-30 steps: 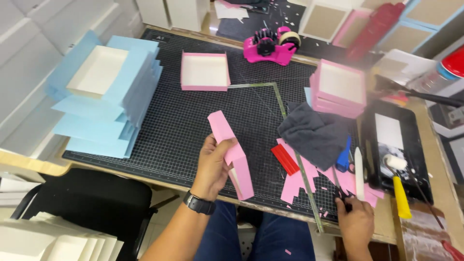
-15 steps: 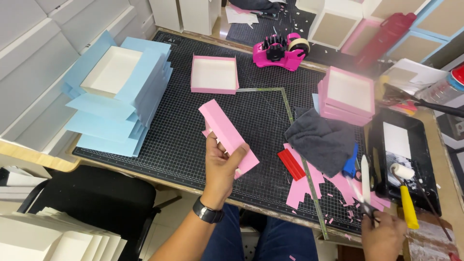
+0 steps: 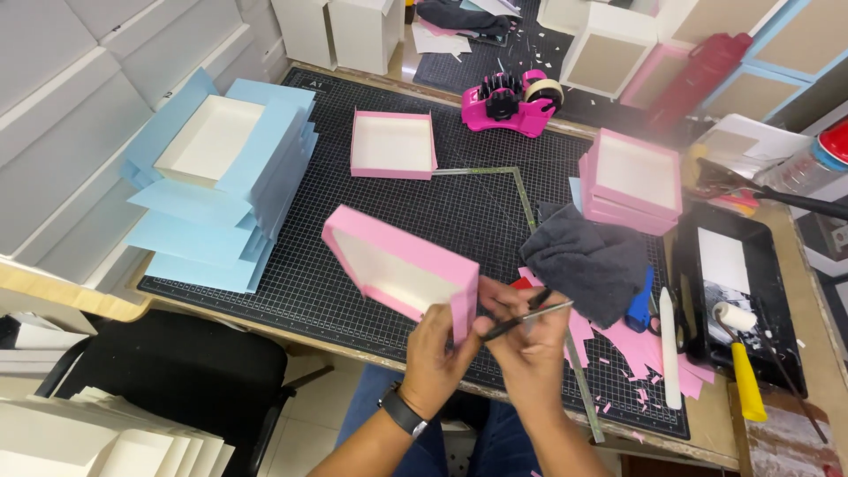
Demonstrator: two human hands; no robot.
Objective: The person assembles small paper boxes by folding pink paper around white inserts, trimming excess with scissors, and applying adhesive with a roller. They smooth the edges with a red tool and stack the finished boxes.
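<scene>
Both hands grip: left pink tray, right seemingly scissors.

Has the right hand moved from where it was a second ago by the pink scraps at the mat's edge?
Yes. The right hand has come in leftward from the pink scraps, and now holds scissors beside the pink box.

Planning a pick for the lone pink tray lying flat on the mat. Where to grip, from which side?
Pink tray lies open side up, apart from the other things. Come straight down and pinch one thin upright wall, fingers inside and outside; the near wall faces bare cutting mat.
</scene>
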